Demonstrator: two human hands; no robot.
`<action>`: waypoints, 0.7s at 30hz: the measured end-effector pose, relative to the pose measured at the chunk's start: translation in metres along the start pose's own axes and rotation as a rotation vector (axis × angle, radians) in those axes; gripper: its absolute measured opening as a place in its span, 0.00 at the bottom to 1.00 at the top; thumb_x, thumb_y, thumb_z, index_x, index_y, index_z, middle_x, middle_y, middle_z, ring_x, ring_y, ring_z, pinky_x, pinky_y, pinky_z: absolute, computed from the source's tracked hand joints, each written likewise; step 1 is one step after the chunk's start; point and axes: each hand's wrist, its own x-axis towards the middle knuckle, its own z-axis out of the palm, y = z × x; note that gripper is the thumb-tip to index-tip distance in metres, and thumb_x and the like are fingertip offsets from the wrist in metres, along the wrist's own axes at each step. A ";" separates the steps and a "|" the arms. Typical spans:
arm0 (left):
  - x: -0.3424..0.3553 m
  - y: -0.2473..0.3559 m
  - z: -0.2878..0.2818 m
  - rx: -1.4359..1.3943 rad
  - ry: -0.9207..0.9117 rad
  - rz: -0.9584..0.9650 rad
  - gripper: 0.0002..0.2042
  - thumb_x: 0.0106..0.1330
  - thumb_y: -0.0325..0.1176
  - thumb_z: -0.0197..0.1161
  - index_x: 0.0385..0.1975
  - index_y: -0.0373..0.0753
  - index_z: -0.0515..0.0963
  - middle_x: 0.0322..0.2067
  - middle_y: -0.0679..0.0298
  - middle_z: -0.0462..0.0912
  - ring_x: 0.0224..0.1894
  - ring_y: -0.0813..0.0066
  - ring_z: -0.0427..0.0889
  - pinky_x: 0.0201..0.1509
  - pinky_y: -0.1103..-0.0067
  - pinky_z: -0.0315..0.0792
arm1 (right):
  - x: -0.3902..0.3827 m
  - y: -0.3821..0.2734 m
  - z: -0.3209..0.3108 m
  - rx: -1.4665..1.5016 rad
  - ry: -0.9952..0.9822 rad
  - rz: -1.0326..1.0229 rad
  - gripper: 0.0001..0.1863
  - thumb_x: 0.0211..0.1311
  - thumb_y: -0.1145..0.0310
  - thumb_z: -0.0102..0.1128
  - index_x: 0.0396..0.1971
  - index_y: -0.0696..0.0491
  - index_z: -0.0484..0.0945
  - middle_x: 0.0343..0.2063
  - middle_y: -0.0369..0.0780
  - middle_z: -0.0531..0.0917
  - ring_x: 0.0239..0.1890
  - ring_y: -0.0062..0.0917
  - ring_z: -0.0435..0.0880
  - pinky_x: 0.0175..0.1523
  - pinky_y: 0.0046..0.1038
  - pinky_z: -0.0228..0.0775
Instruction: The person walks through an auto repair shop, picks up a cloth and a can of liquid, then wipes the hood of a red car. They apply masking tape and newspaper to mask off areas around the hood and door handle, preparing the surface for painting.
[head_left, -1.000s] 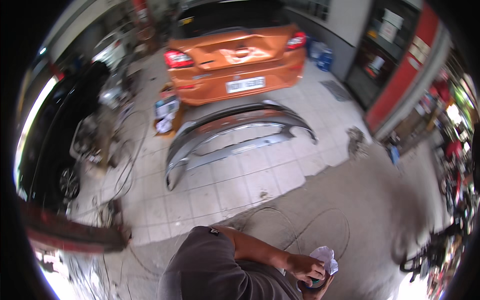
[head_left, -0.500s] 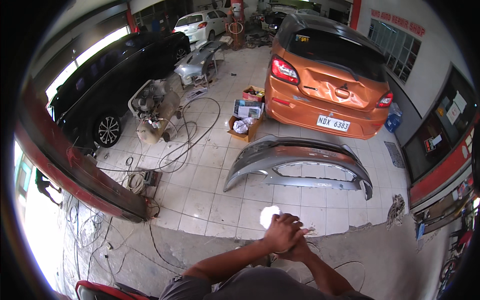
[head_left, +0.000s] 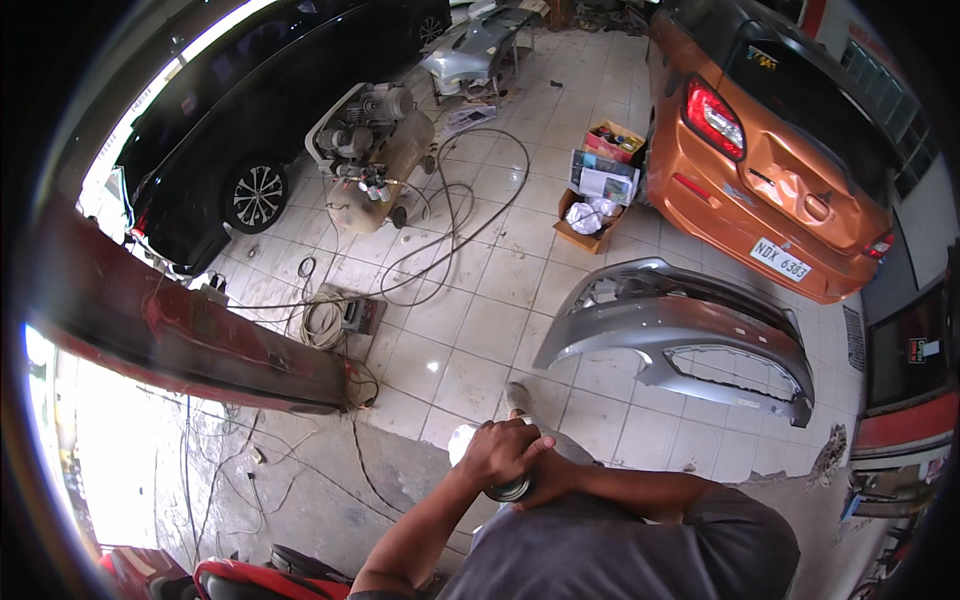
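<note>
My left hand [head_left: 500, 450] is closed at the lower middle of the head view, with its fingers curled over the top of a small round container [head_left: 512, 492] with a dark rim. My right hand [head_left: 543, 480] is closed around that container from the right, mostly hidden beneath my left hand and forearm. A white crumpled piece of paper or cloth [head_left: 462, 440] shows just left of my left hand, partly behind it. My shoe [head_left: 515, 395] shows beyond my hands on the tiled floor [head_left: 460, 380].
A silver bumper [head_left: 680, 345] lies ahead right, before a dented orange car [head_left: 760, 170]. Boxes [head_left: 590, 230] sit beside that car. An air compressor [head_left: 365, 160], hoses and cables [head_left: 320, 325] lie left, near a black car [head_left: 260, 90] and red column [head_left: 200, 320]. A red object [head_left: 250, 580] is bottom left.
My view has swung left and down, so the bumper and orange car now sit further right in the picture. My hands stay together on the container, and my shoe has come into view.
</note>
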 end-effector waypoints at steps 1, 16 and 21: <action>0.017 -0.021 -0.018 -0.005 0.007 -0.002 0.28 0.77 0.57 0.51 0.41 0.35 0.86 0.39 0.48 0.88 0.46 0.44 0.86 0.50 0.59 0.78 | 0.023 0.003 -0.014 0.083 0.062 -0.031 0.45 0.43 0.48 0.82 0.61 0.54 0.75 0.59 0.47 0.79 0.67 0.41 0.75 0.72 0.43 0.66; 0.236 -0.158 -0.516 -0.300 0.908 0.668 0.47 0.75 0.72 0.27 0.63 0.30 0.73 0.63 0.41 0.76 0.68 0.47 0.72 0.74 0.57 0.60 | 0.408 0.026 -0.406 -0.075 0.388 -0.200 0.41 0.35 0.59 0.83 0.54 0.50 0.73 0.49 0.45 0.74 0.52 0.47 0.73 0.61 0.46 0.66; 0.429 -0.233 -0.501 -0.066 0.352 0.504 0.48 0.68 0.75 0.41 0.69 0.34 0.71 0.64 0.44 0.73 0.68 0.46 0.70 0.69 0.57 0.62 | 0.514 0.082 -0.496 0.014 0.542 -0.343 0.46 0.35 0.55 0.85 0.58 0.50 0.72 0.56 0.47 0.75 0.60 0.49 0.72 0.63 0.50 0.66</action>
